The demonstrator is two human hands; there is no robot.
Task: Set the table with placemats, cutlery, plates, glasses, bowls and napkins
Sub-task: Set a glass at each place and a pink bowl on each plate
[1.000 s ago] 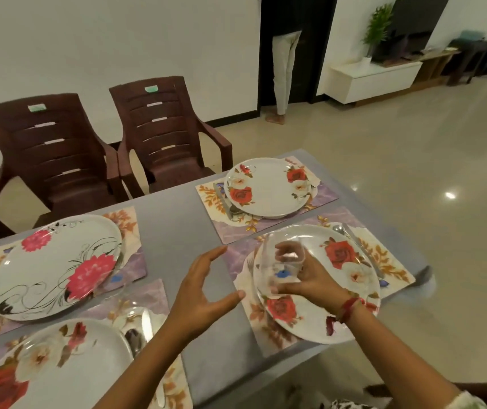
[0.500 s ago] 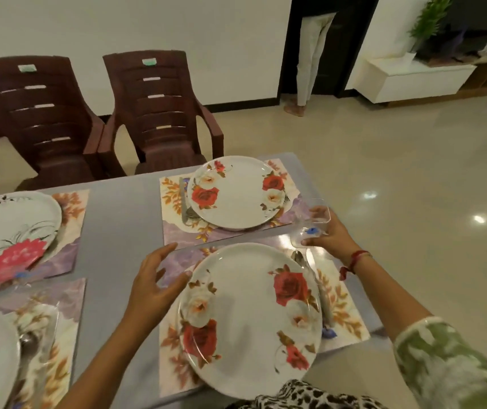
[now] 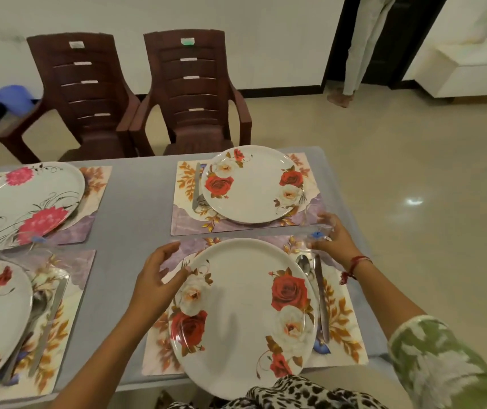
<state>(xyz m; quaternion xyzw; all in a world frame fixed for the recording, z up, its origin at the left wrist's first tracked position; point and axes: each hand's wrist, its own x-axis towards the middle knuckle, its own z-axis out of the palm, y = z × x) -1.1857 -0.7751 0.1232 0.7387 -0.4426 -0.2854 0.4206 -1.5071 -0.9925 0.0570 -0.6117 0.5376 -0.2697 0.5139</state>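
Head camera looks down on the table (image 3: 130, 216), where the right hand (image 3: 336, 242) grips a clear glass (image 3: 316, 227) at the far right corner of the nearest placemat (image 3: 342, 329), just beyond the spoon (image 3: 304, 265). Blur hides whether its base is on the table. The left hand (image 3: 159, 278) is loose and spread, holding nothing, its thumb at the left rim of the nearest plate (image 3: 242, 314).

The glass is probably light, rigid, smooth enough to slip, and brittle. It is best held round the wall with thumb opposite the fingers rather than by the rim, and set down upright on a flat spot, not astride the placemat's edge.

There are four placemats and four plates, one plate on each. One glass is certain. A faint clear shape with a blue sticker (image 3: 37, 239) by the left plates may be a second. The nearest setting has a fork (image 3: 184, 262), the spoon and a knife (image 3: 320, 296). Cutlery elsewhere is partly hidden. No bowls or napkins show. Two chairs (image 3: 195, 93) stand behind.
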